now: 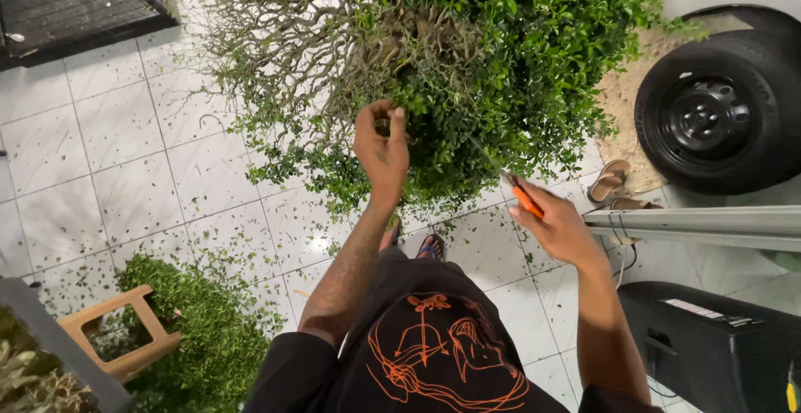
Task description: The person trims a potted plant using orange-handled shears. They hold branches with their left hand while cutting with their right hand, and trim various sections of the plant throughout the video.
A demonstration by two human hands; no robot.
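A big green bush (501,54) fills the upper middle, leafy on the right and trimmed to bare twigs (284,37) on the left. My left hand (382,148) is raised against the foliage, thumb and fingers pinched on a small sprig. My right hand (561,228) grips orange-handled shears (516,189), whose blades point up-left into the leaves. My feet in sandals (413,242) stand on the white tiled floor below the bush.
A pile of cut leaves (204,329) lies at lower left beside a small tan stool (125,334). A car wheel (722,113) and a pair of sandals (613,183) are at right. A black case (709,342) and a metal rail (692,225) sit at lower right.
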